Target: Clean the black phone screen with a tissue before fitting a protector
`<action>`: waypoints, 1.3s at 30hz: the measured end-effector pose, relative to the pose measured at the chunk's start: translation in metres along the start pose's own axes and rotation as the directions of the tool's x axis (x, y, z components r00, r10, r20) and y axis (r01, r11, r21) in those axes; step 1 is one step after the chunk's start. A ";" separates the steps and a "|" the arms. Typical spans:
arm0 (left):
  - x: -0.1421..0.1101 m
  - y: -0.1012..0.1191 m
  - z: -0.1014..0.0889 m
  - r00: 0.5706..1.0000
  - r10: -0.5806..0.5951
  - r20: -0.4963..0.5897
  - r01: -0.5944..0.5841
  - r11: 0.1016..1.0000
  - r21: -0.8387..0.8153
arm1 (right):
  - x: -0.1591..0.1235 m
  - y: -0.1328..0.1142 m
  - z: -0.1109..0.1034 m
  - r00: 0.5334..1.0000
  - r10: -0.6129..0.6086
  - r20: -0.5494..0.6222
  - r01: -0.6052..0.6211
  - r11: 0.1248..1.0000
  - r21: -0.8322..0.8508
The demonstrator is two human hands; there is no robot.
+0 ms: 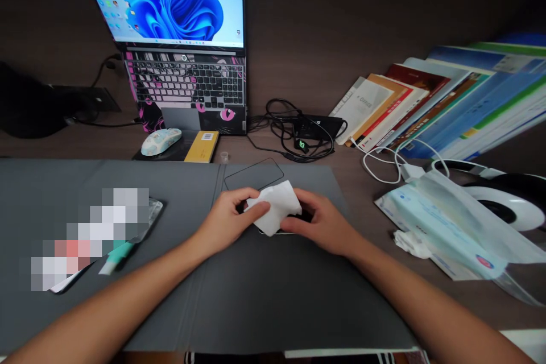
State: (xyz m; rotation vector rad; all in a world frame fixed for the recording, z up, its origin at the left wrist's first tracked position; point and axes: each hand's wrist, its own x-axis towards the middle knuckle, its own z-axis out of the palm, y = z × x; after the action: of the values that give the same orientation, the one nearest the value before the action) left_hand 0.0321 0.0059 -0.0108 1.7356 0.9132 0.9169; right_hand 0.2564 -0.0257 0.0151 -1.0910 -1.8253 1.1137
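A small white tissue (pixel 275 209) is spread between my hands over the dark mat. My left hand (pixel 228 219) pinches its left side, thumb lying across the top. At the opposite edge, my right hand (pixel 322 219) has curled fingers and a thumb closed on the tissue. Beneath it lies a dark flat object (pixel 306 215) with a thin pale lower edge (pixel 279 232); the tissue and my fingers hide most of it, so its kind is unclear. Just behind, a clear sheet with a black outline (pixel 255 172) rests on the mat.
A laptop (pixel 187 85), mouse (pixel 161 141) and yellow box (pixel 202 147) stand at the back. Black cables (pixel 298 131) tangle beside leaning books (pixel 409 102). On the right are a pale-blue pack (pixel 443 227), crumpled tissue (pixel 412 243) and headphones (pixel 507 207). A partly blurred item (pixel 156 210) lies left.
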 end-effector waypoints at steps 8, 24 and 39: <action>0.000 -0.002 -0.002 1.000 0.011 -0.015 -0.011 1.000 0.008 | 0.003 0.002 -0.005 0.984 0.155 -0.083 -0.136 0.970 0.200; -0.008 0.009 -0.006 0.810 0.580 0.088 -0.555 0.710 0.433 | -0.007 0.002 -0.002 0.899 -0.438 0.000 0.394 0.808 -0.437; -0.012 0.010 -0.009 0.683 0.682 0.261 -0.705 0.524 0.478 | -0.011 0.004 -0.003 0.747 -0.664 0.031 0.566 0.611 -0.553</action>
State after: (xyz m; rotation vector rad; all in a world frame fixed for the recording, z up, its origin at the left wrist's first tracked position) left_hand 0.0209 -0.0039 -0.0011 2.7305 0.4216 1.1831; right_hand 0.2648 -0.0337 0.0106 -0.6838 -2.1713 0.0722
